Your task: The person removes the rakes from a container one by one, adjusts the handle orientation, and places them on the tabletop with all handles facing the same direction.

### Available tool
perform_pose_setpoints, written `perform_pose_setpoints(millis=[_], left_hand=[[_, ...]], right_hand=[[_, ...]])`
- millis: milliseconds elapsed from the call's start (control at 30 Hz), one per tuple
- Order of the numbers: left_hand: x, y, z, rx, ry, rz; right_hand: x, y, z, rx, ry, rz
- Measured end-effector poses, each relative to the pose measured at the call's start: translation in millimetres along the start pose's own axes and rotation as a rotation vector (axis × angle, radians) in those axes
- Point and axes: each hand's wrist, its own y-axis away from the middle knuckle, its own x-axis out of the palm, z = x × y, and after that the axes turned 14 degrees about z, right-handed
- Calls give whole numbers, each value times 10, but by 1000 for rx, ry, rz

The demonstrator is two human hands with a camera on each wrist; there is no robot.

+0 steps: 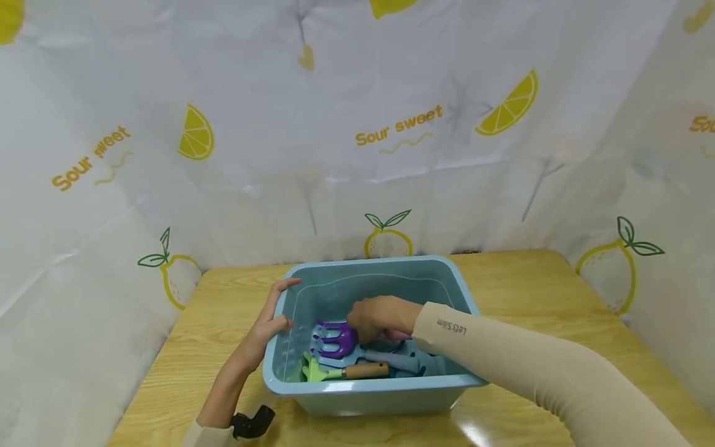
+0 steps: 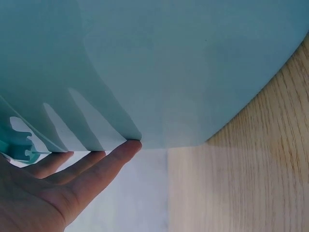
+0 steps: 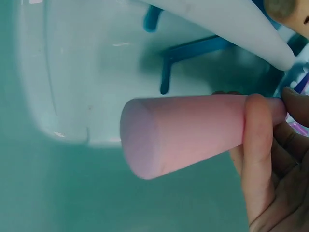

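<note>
A blue plastic tub [image 1: 368, 403] stands on the table with several small garden tools inside. My left hand [image 1: 259, 332] grips its left rim, thumb over the edge and long fingers [image 2: 104, 166] against the outer wall. My right hand [image 1: 374, 316] reaches into the tub. In the right wrist view its fingers curl round a tapered pink handle [image 3: 198, 128]; the tool's other end is hidden by the hand. Beside that hand lies a purple hand rake [image 1: 341, 341]. Nearer the front are a light green rake [image 1: 315, 371] with a wooden handle [image 1: 365, 370] and a grey-blue handle [image 1: 393, 360].
The tub's walls rise around the tools and the right hand. The wooden table [image 1: 184, 347] extends to both sides. A white curtain [image 1: 313, 186] with lemon prints hangs right behind the table. Dark blue prongs [image 3: 193, 50] lie on the tub's floor beside the pink handle.
</note>
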Motion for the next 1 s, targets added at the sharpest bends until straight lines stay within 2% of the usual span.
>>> perform_pose_setpoints(millis=[333, 833, 1000], left_hand=[[-2, 30, 22, 9, -16, 8], [-6, 3, 22, -2, -8, 0], [-1, 9, 34, 4, -13, -2]], right_hand=[[-13, 15, 15, 15, -16, 0], [-50, 26, 9, 49, -16, 18], [-48, 42, 24, 61, -1, -9]])
